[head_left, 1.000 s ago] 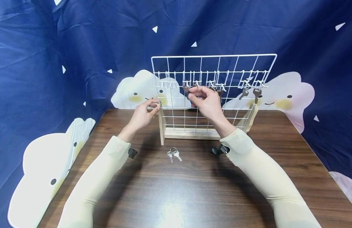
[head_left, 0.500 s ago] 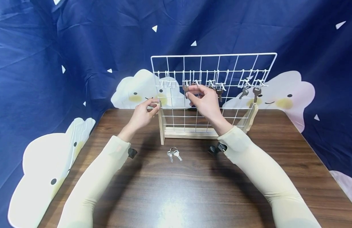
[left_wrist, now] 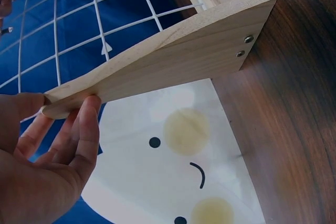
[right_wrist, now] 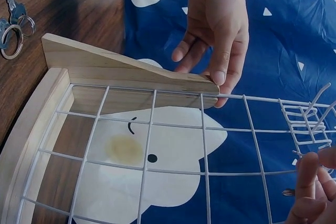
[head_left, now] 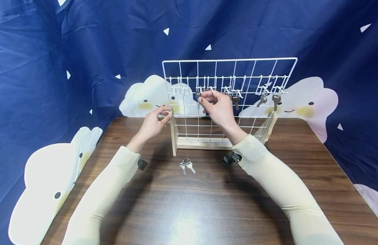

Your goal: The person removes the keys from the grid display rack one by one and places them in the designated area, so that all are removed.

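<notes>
On the wooden table (head_left: 207, 211), a white wire grid rack (head_left: 256, 68) is steadied at its left wooden side support (left_wrist: 173, 59) by the left hand (head_left: 153, 123) — fingers curled round the upper tip. A key (head_left: 198, 98) is pinched in the right hand (head_left: 217, 109) at a hook (hook tip hidden). If jostled, the key could be dropped; spare keys (head_left: 186, 166) lie below.

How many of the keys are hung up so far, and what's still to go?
Three keys already hang from hooks on the wire rack, right of the hands. The right hand pinches another key at a hook, while the left hand grips the wooden side support. One bunch of keys on a ring lies on the table, not yet hung.
</notes>
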A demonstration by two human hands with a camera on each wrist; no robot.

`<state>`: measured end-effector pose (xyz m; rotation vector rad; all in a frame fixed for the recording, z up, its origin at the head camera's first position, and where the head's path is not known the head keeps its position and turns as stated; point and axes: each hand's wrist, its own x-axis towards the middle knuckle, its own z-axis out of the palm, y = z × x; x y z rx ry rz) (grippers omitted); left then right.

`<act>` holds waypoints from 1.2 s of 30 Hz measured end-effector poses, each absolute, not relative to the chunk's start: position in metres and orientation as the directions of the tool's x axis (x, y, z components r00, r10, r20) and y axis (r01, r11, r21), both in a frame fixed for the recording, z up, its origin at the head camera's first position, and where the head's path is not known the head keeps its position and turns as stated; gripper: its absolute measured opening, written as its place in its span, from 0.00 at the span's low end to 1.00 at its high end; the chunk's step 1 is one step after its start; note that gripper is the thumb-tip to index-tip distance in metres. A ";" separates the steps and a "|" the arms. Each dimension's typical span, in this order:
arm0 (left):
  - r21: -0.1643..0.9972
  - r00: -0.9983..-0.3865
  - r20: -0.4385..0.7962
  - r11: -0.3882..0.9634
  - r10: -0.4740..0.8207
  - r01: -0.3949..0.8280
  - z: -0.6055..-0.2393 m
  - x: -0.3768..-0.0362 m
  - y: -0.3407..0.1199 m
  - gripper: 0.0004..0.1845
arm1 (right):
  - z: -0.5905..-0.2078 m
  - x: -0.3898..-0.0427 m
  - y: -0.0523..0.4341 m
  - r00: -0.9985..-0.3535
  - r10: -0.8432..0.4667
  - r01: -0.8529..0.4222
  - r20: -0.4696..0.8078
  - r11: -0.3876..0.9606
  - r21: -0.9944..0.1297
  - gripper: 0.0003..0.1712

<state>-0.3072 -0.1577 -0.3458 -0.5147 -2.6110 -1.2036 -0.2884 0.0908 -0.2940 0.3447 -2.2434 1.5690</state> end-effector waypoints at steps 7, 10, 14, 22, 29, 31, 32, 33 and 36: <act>0.687 -0.915 0.338 0.606 0.220 0.400 -0.345 -0.307 -0.158 0.16 | -0.293 -0.289 0.090 -0.892 0.029 -0.414 0.451 0.346 -0.842 0.10; 0.687 -0.915 0.340 0.607 0.219 0.400 -0.345 -0.307 -0.157 0.16 | -0.293 -0.289 0.090 -0.890 0.037 -0.416 0.455 0.347 -0.841 0.10; 0.685 -0.916 0.336 0.610 0.219 0.397 -0.346 -0.307 -0.157 0.16 | -0.293 -0.289 0.090 -0.888 0.040 -0.417 0.457 0.345 -0.841 0.11; 0.689 -0.917 0.340 0.608 0.210 0.395 -0.346 -0.307 -0.158 0.16 | -0.294 -0.287 0.092 -0.887 0.020 -0.433 0.461 0.310 -0.847 0.11; 0.687 -0.917 0.337 0.611 0.213 0.394 -0.346 -0.306 -0.158 0.16 | -0.279 -0.263 0.089 -0.877 0.003 -0.459 0.481 0.291 -0.839 0.10; 0.687 -0.918 0.334 0.612 0.212 0.391 -0.346 -0.307 -0.158 0.16 | -0.276 -0.257 0.088 -0.872 -0.002 -0.468 0.490 0.295 -0.833 0.10; 0.687 -0.918 0.334 0.612 0.212 0.391 -0.347 -0.307 -0.158 0.16 | -0.275 -0.255 0.088 -0.870 -0.001 -0.470 0.492 0.296 -0.831 0.10; 0.687 -0.918 0.334 0.612 0.213 0.392 -0.347 -0.307 -0.158 0.16 | -0.275 -0.254 0.088 -0.869 -0.001 -0.472 0.494 0.296 -0.830 0.09; 0.689 -0.918 0.335 0.609 0.213 0.393 -0.346 -0.307 -0.159 0.16 | -0.274 -0.250 0.088 -0.869 -0.001 -0.471 0.495 0.303 -0.828 0.09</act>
